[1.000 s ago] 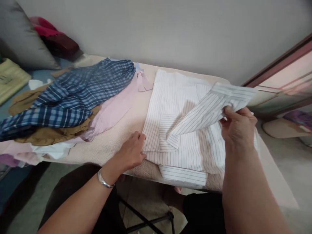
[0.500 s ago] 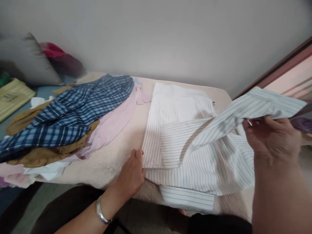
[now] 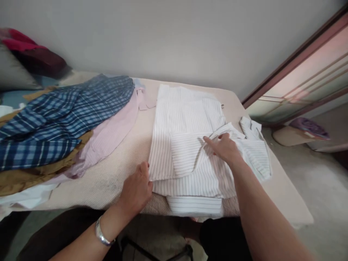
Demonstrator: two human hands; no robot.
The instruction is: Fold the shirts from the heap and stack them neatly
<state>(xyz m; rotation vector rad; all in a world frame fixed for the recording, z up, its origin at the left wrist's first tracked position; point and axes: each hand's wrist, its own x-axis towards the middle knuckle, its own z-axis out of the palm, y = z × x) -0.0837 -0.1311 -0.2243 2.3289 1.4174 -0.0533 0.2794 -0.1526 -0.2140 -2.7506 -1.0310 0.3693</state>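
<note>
A white shirt with thin dark stripes (image 3: 187, 108) lies partly folded on the light-covered surface. At its lower left edge, my left hand (image 3: 137, 186) is closed, pinching the cloth between thumb and fingers. My right hand (image 3: 224, 146) rests on the folded sleeve near the shirt's middle; its index finger is stretched out to the left and the thumb stands apart. Some of its other fingers are hidden under the palm. One folded part of the shirt (image 3: 194, 204) hangs at the near edge, and a crumpled part (image 3: 254, 145) lies to the right of my right hand.
Left of the shirt is a pile with a blue plaid garment (image 3: 89, 105), a pink one (image 3: 114, 139) and a brown one (image 3: 49, 174). A grey cushion (image 3: 16, 72) sits farther left. A wall runs behind; a basket (image 3: 293, 136) stands on the floor at right.
My right hand has come down and leftward, laying the raised sleeve onto the shirt. My left hand still grips the edge. The view has turned to the right.
</note>
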